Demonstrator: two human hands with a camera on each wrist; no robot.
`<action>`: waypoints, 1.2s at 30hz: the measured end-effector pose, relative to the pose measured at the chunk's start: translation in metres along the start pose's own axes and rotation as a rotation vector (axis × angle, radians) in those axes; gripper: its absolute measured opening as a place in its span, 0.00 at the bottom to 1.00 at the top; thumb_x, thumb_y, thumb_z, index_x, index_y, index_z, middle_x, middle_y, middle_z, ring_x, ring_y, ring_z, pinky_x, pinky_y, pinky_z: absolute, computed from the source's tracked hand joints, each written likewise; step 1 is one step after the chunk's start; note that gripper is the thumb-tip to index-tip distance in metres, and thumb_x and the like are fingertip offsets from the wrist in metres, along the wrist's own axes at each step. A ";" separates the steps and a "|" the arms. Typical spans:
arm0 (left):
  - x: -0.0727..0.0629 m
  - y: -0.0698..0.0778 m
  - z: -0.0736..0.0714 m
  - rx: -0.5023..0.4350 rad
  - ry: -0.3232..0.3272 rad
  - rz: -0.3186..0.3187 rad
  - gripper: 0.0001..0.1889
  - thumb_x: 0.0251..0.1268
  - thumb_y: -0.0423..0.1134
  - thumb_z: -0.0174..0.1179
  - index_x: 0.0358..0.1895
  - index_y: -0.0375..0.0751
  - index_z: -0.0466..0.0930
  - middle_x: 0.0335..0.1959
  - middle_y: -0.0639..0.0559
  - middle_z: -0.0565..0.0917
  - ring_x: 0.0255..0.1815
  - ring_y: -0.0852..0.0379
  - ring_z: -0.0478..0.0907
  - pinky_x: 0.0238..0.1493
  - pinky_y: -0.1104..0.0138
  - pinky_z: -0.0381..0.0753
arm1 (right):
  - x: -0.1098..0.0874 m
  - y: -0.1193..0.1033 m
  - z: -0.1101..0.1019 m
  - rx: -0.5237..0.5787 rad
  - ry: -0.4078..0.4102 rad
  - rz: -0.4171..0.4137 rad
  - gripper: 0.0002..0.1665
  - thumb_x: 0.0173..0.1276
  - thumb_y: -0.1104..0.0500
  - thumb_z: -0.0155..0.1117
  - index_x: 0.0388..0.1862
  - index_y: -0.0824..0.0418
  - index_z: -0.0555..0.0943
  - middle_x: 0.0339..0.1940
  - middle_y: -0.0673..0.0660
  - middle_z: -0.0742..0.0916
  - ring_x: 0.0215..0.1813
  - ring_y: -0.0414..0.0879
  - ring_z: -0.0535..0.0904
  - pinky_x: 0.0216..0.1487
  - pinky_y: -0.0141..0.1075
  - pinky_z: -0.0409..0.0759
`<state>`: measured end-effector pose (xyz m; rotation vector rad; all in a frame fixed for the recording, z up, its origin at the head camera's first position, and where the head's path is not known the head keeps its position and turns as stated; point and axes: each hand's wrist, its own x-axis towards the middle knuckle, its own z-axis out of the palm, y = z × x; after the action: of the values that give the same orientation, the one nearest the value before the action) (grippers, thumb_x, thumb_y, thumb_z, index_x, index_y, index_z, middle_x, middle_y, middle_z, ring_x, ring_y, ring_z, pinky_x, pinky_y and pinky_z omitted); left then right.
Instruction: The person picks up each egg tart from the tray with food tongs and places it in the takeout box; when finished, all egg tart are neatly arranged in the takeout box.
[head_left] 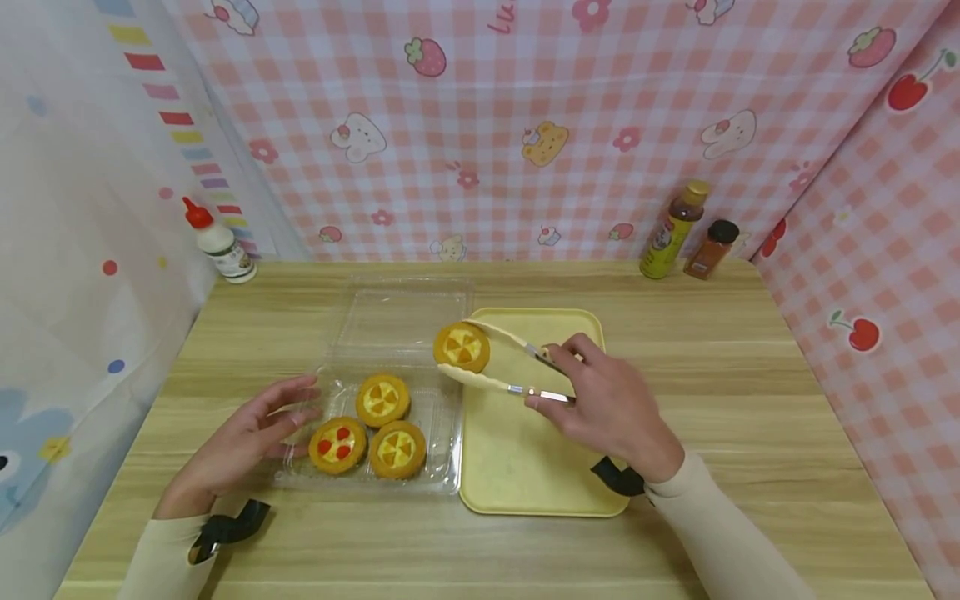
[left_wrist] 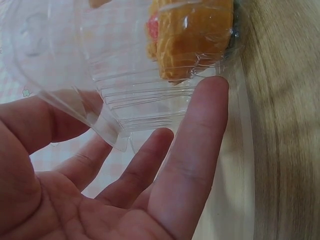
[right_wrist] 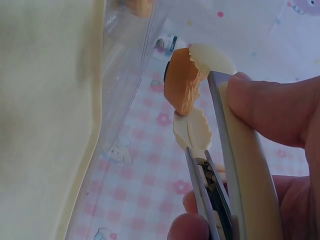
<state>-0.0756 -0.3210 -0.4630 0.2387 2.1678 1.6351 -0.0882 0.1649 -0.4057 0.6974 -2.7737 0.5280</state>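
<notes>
My right hand grips a pair of tongs with metal arms and cream scalloped tips. Between those tips a toy tart with orange wedges is held up, over the tray's left edge in the head view. The right wrist view shows the same tart side-on, clear of the tray. My left hand is at the left side of a clear plastic box, fingers loosely spread along its wall. Inside sit two orange-wedge tarts and one tart with red pieces.
A pale yellow tray lies against the box's right side. The box's clear lid is folded back. Along the back stand a red-capped white bottle, a yellow-labelled bottle and a black-capped jar.
</notes>
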 end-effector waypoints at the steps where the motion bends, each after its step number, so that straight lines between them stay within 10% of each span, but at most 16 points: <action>1: 0.000 0.000 0.000 0.000 0.001 0.000 0.30 0.87 0.41 0.50 0.84 0.38 0.53 0.78 0.29 0.61 0.63 0.72 0.79 0.50 0.58 0.91 | 0.001 -0.002 0.001 -0.002 -0.001 -0.007 0.38 0.60 0.34 0.80 0.60 0.57 0.85 0.47 0.52 0.83 0.22 0.39 0.69 0.23 0.33 0.71; 36: -0.001 -0.002 -0.002 -0.017 -0.013 0.008 0.30 0.87 0.39 0.50 0.84 0.38 0.53 0.79 0.28 0.60 0.64 0.72 0.79 0.52 0.58 0.90 | 0.011 -0.037 0.019 -0.103 -0.174 -0.070 0.40 0.64 0.29 0.74 0.64 0.54 0.85 0.49 0.50 0.82 0.18 0.39 0.66 0.18 0.32 0.67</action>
<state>-0.0757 -0.3241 -0.4643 0.2524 2.1449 1.6509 -0.0824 0.1225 -0.4086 0.8501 -2.8985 0.3222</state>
